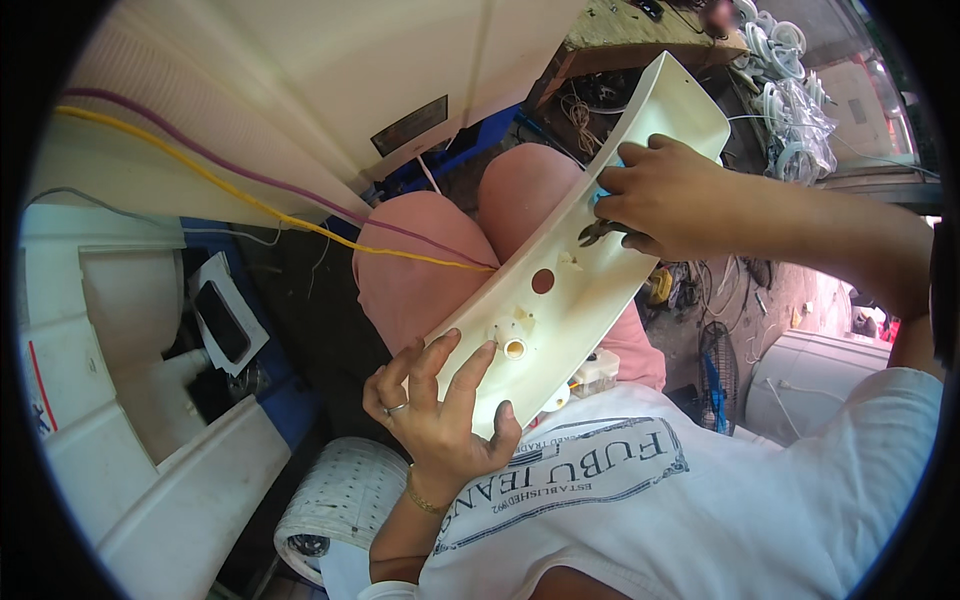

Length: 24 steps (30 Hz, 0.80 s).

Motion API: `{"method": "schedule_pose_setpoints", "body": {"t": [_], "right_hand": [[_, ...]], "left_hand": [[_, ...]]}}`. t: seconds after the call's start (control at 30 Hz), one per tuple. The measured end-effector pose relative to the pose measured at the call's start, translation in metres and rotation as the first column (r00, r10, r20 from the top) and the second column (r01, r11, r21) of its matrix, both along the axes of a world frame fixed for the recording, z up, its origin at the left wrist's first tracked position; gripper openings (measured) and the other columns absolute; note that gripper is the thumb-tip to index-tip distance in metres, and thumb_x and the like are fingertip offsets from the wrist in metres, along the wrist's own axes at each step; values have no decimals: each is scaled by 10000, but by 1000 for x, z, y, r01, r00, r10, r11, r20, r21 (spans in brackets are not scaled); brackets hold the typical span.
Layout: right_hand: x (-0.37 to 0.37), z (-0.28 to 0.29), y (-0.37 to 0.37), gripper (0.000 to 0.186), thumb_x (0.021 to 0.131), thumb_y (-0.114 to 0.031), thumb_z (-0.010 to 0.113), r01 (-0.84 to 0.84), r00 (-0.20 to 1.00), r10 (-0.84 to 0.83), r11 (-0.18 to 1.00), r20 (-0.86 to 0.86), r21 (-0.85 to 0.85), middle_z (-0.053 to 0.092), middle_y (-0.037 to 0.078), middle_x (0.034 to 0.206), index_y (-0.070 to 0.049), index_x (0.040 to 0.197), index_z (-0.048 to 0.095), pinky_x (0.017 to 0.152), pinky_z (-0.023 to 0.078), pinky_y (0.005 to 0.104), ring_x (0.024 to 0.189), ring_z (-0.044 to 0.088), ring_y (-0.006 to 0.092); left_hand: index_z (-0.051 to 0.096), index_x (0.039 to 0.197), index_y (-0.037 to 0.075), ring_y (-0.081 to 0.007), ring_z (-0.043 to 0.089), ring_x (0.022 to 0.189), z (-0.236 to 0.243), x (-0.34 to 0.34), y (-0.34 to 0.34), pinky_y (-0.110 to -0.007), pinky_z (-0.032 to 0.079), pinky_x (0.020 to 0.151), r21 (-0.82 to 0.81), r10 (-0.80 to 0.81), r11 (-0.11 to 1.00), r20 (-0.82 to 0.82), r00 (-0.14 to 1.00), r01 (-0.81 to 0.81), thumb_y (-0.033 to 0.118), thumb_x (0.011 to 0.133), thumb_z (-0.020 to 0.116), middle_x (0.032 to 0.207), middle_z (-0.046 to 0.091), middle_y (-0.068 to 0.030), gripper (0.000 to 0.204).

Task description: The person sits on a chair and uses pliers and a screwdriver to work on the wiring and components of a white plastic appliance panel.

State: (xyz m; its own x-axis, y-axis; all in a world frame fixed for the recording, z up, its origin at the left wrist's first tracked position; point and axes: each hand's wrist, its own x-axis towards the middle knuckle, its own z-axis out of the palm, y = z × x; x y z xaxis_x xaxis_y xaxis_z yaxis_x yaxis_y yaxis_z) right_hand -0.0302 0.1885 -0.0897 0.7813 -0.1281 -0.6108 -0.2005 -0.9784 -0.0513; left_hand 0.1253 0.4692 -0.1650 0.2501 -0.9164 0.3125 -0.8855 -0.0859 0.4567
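Observation:
A long, shallow cream plastic panel (560, 310) lies slantwise across my lap, its hollow side up. A round hole and a short tubular post show in it. My left hand (440, 400), wearing a ring and bracelet, grips the panel's near left end with its fingers spread. Above the panel's far half, my right hand (670, 195) is closed around pliers (597, 233) with blue on the handles. The dark jaws point toward the panel's inner face, near a small moulded bracket; I cannot tell whether they touch it. My palm hides part of the handles.
A yellow wire (290, 220) and a purple wire (270, 190) run from the left to the panel's edge. A white appliance body (240, 100) stands ahead. To the left, a phone (222, 322) lies on papers. A perforated white drum (345, 500) sits below; bagged white parts (795, 120) lie far right.

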Motion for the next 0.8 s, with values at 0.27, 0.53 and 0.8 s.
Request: {"method": "schedule_pose_setpoints", "body": {"t": [0.27,0.53,0.8], "right_hand": [[-19,-12,24,380,750,-305,788,-74,952,131,976,277,-206,614,27,1033,-117,1069,700,831,468,378,1011,562,230],[-22,-20,34,208,805,-294,734,-64,939,136,972,315,-228,625,32,935,-110,903,730,783,517,404,992,590,241],[-18,-23,32,231,823,-299,737,-129,967,174,964,187,-231,640,43,980,-103,939,706,718,519,382,943,610,245]], "left_hand": [[745,1076,96,-311,474,1152,3,-1,0,-460,264,1032,14,5,1000,-10,1000,-5,373,742,584,1212,608,-123,463],[749,1064,98,-308,479,1153,3,-2,0,-457,266,1028,9,13,1000,-4,1000,-13,372,723,595,1199,616,-126,463],[751,1061,102,-313,479,1153,4,-3,-2,-456,264,1029,12,5,1000,-9,1000,-5,374,742,589,1203,619,-119,449]]}}
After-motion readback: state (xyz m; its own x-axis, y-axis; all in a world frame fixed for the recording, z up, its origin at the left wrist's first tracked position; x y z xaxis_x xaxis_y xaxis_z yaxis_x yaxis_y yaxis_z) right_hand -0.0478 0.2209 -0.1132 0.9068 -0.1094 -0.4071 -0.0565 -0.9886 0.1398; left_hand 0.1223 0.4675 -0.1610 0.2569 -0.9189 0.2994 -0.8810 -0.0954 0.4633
